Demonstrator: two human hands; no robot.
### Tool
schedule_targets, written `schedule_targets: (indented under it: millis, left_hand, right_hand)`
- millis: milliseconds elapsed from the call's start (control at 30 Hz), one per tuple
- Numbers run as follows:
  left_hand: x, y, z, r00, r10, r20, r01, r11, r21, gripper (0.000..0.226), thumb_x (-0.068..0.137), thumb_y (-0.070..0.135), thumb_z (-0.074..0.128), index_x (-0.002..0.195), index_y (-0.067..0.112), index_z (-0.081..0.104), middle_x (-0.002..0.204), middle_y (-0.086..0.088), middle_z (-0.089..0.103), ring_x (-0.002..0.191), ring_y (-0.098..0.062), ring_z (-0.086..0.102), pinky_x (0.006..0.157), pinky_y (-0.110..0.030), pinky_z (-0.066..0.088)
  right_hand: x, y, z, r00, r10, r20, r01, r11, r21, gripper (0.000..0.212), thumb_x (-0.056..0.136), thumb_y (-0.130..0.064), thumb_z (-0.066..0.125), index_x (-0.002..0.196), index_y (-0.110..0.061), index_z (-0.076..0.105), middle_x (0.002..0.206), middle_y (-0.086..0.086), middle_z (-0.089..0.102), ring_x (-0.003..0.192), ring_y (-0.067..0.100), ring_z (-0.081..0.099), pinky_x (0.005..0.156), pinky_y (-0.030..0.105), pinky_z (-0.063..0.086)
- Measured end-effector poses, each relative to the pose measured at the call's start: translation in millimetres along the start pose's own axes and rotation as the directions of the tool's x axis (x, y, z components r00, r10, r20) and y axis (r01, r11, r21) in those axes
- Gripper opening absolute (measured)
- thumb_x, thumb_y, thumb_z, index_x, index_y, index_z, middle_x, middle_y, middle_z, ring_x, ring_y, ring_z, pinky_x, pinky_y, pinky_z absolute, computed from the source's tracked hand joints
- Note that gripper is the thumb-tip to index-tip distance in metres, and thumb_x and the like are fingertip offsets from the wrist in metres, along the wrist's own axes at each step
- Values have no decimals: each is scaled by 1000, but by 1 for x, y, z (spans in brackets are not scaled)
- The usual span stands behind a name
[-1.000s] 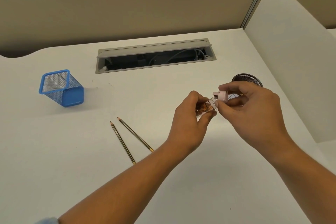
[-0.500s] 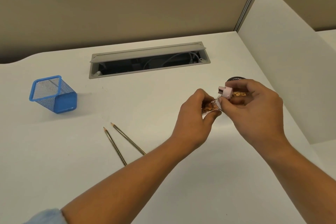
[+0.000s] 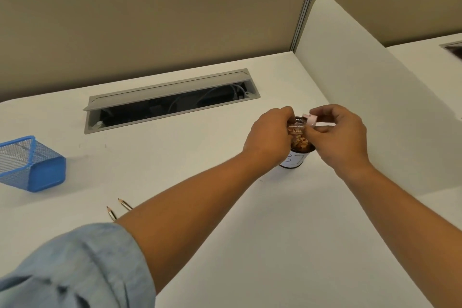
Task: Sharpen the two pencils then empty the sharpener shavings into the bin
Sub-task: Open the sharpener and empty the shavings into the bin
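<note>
- Left hand [image 3: 268,136] pinches the clear sharpener casing [image 3: 295,129] directly above the bin [image 3: 295,161].
- Right hand [image 3: 337,137] pinches the pink sharpener top [image 3: 310,119], just beside the casing.
- Shavings [image 3: 301,144] lie inside the bin, which stands upright on the worktop [image 3: 250,232].
- Two pencils [image 3: 123,204] lie on the worktop, partly hidden under the left forearm.
- Blue mesh holder [image 3: 32,165] at far left, tilted.

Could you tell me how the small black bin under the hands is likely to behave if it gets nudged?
The bin looks small and narrow and stands upright, so a sideways knock would probably tip it. Only pencil shavings show inside, so it is likely light and might slide readily on the smooth white desk.
</note>
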State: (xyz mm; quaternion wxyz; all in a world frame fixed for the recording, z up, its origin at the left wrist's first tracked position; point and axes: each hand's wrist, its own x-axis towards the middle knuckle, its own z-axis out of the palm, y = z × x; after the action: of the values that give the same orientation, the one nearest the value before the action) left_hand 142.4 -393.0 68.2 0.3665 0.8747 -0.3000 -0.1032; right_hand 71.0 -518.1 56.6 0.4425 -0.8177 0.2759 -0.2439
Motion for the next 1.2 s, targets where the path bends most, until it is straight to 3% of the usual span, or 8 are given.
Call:
schedule_targets:
  millis: [133, 267, 433, 500, 600, 833, 933, 1200]
  left_hand:
    - [4, -1, 4, 1000, -10, 1, 10, 999, 48, 32, 84, 3, 70, 113, 17, 69, 103, -6, 66, 89, -21, 60, 72, -27, 45]
    - [6, -4, 2, 999, 42, -7, -41, 988, 149, 31, 86, 8, 69, 115, 19, 72, 102, -6, 60, 91, -21, 54, 72, -29, 45]
    - [4, 3, 2, 984, 180, 0, -166, 909, 383, 27, 83, 6, 73, 109, 14, 73, 102, -8, 57, 92, -23, 47, 74, -31, 41]
    - [4, 9, 2, 975, 223, 12, -206, 875, 438, 23, 82, 7, 74, 105, 11, 72, 96, -6, 51, 88, -21, 40, 73, -31, 34]
    - [2, 16, 2, 958, 278, 66, -274, 831, 484, 22, 84, 10, 73, 105, 9, 71, 92, -5, 40, 96, -26, 44, 74, -31, 27]
    - [0, 18, -2, 955, 292, 60, -277, 796, 539, 27, 80, 14, 78, 105, 10, 72, 95, -8, 49, 96, -26, 46, 75, -32, 31]
    - [-2, 16, -4, 933, 355, 59, -330, 778, 535, 24, 79, 5, 76, 102, 11, 72, 94, -10, 55, 89, -27, 44, 71, -34, 29]
    - [-1, 7, -7, 964, 263, -43, -191, 793, 579, 30, 80, 19, 75, 108, 26, 73, 101, 3, 68, 100, -24, 51, 81, -38, 34]
  right_hand:
    - [3, 10, 2, 1000, 17, 18, -16, 999, -46, 15, 83, -19, 74, 93, -28, 67, 85, -25, 64, 62, -18, 64, 55, -1, 43]
    - [3, 12, -1, 997, 18, 72, -11, 994, -105, 19, 84, -14, 73, 93, -30, 68, 83, -21, 68, 63, -15, 66, 55, 1, 45]
    - [-1, 6, -3, 992, -15, 122, 52, 951, -305, 26, 81, -8, 70, 101, -24, 74, 91, 1, 76, 79, 18, 73, 70, 31, 60]
    - [-3, 4, -3, 991, -26, 135, 70, 940, -333, 27, 81, -8, 70, 103, -23, 75, 91, 2, 77, 81, 24, 72, 72, 36, 60]
    - [-5, 2, -4, 990, -42, 138, 90, 927, -364, 24, 82, -10, 70, 103, -21, 75, 91, 3, 77, 81, 24, 72, 70, 31, 56]
    - [-6, 1, -10, 992, -66, 105, 99, 929, -356, 23, 86, -13, 70, 106, -21, 75, 97, 2, 77, 82, 22, 72, 68, 25, 50]
    - [-7, 0, -11, 987, -98, 125, 141, 904, -404, 19, 85, -20, 70, 103, -25, 75, 84, -1, 73, 75, 22, 68, 60, 23, 45]
    - [-5, 3, -12, 991, -62, 117, 100, 929, -357, 19, 86, -16, 69, 103, -21, 75, 79, 0, 69, 75, 22, 67, 60, 21, 45]
